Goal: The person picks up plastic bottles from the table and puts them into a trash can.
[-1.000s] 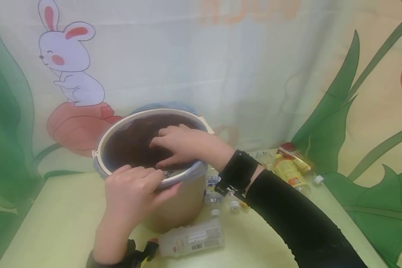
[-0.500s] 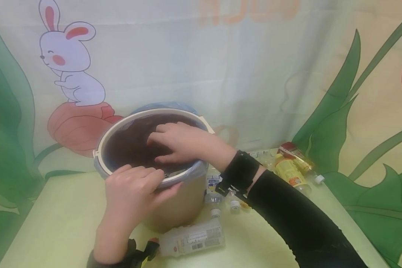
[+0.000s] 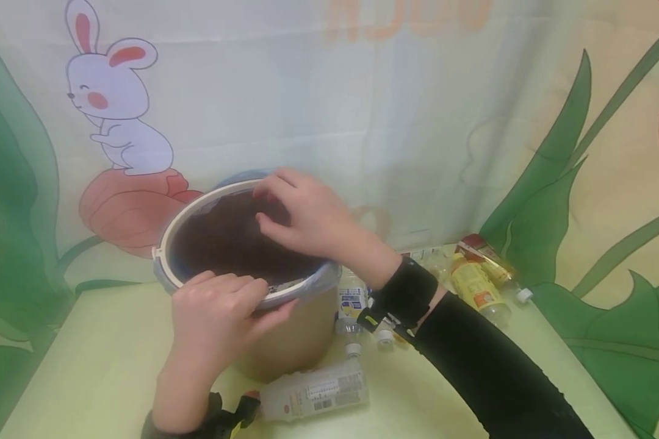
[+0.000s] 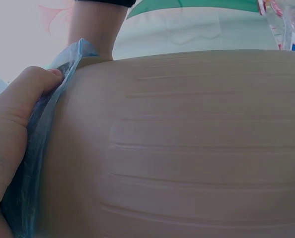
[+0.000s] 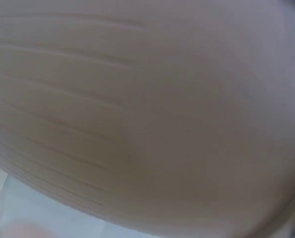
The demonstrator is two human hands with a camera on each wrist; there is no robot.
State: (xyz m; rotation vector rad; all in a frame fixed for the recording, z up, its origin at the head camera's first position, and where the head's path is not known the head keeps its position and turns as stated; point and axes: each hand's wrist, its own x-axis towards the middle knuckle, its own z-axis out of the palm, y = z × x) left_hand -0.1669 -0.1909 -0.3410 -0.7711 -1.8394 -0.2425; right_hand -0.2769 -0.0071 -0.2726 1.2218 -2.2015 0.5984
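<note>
A beige bin [image 3: 291, 338], lined with a blue plastic bag [image 3: 323, 279], stands on the table. My left hand [image 3: 215, 314] grips its near rim, fingers over the edge and thumb outside. The left wrist view shows that thumb pressing the bag [image 4: 36, 144] against the bin wall [image 4: 187, 129]. Above the bin's opening, at its back right, is my right hand [image 3: 313, 213]; its fingers are loosely bent, thumb apart, and nothing shows between them. A whitish sliver of something with dark print sits just inside the near rim. The bin's depths are dark. The right wrist view is filled by the ribbed bin wall [image 5: 137, 124].
A whitish plastic bottle [image 3: 314, 392] lies in front of the bin. Right of the bin lies a clear bottle with a blue-and-yellow label [image 3: 352, 308]. Farther right are a yellow-labelled bottle [image 3: 475, 283] and other bottles. A printed curtain [image 3: 417, 122] hangs behind.
My right hand has risen from inside the bin and moved back and to the right, uncovering more of the clear bottle beside the bin. The left hand stays on the rim.
</note>
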